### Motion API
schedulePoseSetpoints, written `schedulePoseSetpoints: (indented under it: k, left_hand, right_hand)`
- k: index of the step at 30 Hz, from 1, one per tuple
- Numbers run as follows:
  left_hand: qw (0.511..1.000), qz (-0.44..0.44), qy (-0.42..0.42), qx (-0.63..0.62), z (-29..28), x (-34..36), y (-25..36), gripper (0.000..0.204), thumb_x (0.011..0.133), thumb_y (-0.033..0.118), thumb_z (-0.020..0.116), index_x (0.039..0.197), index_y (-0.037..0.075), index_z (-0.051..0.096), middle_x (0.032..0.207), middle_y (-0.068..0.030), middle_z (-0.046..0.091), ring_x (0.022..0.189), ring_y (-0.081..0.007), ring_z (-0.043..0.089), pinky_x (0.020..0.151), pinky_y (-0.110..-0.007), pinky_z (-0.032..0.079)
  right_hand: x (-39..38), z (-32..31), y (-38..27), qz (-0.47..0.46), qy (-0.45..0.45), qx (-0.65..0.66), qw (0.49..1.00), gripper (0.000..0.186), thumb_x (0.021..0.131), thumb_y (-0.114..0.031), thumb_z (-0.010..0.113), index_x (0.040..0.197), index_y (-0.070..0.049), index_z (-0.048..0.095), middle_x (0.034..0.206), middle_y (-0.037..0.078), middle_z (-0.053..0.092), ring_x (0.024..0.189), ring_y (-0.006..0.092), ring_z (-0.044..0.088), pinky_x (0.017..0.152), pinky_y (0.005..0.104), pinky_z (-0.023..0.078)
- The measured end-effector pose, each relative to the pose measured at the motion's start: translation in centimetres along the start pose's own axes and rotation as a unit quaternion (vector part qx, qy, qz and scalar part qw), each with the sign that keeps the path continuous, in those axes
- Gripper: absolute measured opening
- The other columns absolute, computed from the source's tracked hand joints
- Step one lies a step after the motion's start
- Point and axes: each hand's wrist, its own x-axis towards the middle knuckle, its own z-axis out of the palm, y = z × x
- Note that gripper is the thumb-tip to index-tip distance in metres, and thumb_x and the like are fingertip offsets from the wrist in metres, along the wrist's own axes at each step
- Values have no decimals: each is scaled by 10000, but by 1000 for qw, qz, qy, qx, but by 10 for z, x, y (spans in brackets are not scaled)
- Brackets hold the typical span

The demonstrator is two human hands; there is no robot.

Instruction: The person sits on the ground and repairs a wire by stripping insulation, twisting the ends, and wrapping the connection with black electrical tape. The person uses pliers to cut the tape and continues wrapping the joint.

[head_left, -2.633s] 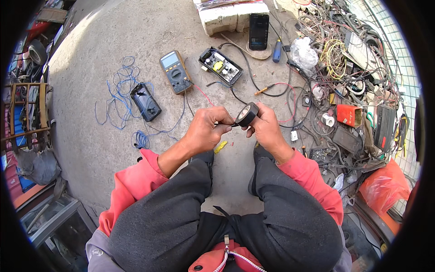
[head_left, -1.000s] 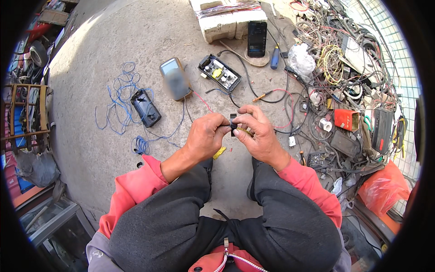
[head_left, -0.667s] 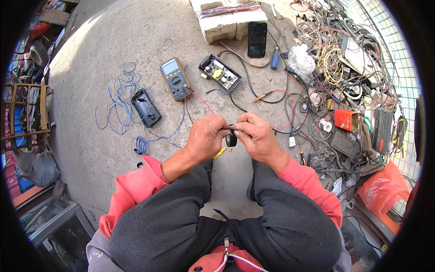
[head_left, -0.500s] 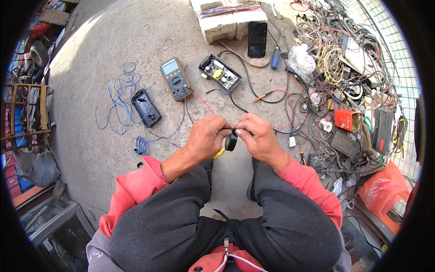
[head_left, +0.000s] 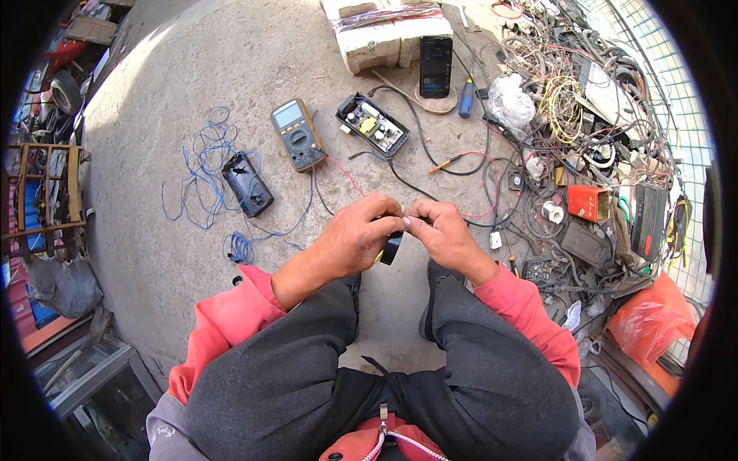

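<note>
My left hand [head_left: 355, 237] is closed, with a roll of black tape [head_left: 392, 248] at its fingertips, tilted on edge. My right hand [head_left: 447, 240] pinches close against the left fingertips. A thin red test lead [head_left: 344, 172] runs from a multimeter [head_left: 298, 136] to behind my left hand. It comes out again beside my right hand and curves up to an orange-brown probe [head_left: 440, 166]. The fingers hide the spot where they meet. Ahead lies an opened black case with a circuit board [head_left: 373, 124].
An empty black case half [head_left: 247, 184] lies among tangled blue wire [head_left: 201, 180] on the left. Farther off, a phone [head_left: 436, 67] leans on a white block [head_left: 369, 46], beside a blue-handled screwdriver [head_left: 467, 98]. Heaped cables and scrap [head_left: 573, 100] line the right side.
The tape roll has tilted and shifted slightly downward, closer to my left hand. My left fingers have moved right over the join, covering the stretch of red lead that showed between the hands.
</note>
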Motion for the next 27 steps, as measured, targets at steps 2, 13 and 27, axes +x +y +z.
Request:
schedulePoseSetpoints:
  k: [2, 13, 27]
  left_hand:
    - [1000, 7, 9, 12, 1, -1, 1, 384, 671, -124, 667, 1018, 41, 664, 1015, -111, 625, 944, -320, 629, 777, -401, 524]
    - [998, -35, 49, -17, 4, -1, 0, 343, 689, -108, 649, 1002, 31, 639, 989, -115, 635, 934, -334, 622, 777, -407, 517]
    - [940, -295, 88, -148, 4, -8, 0, 212, 845, -72, 598, 1046, -6, 608, 888, -102, 715, 803, -169, 690, 737, -312, 531]
  right_hand:
    - [0, -1, 0, 34, -18, 45, 998, 152, 949, -84, 658, 933, 65, 683, 818, 93, 702, 755, 122, 609, 687, 317, 495]
    - [1, -3, 5, 1, -29, 50, 998, 159, 915, -49, 680, 1027, 53, 728, 902, 123, 732, 828, 159, 665, 748, 330, 521]
    - [-3, 6, -5, -151, 60, -127, 978, 123, 811, 3, 705, 932, -5, 725, 776, 138, 627, 704, 322, 625, 627, 403, 476]
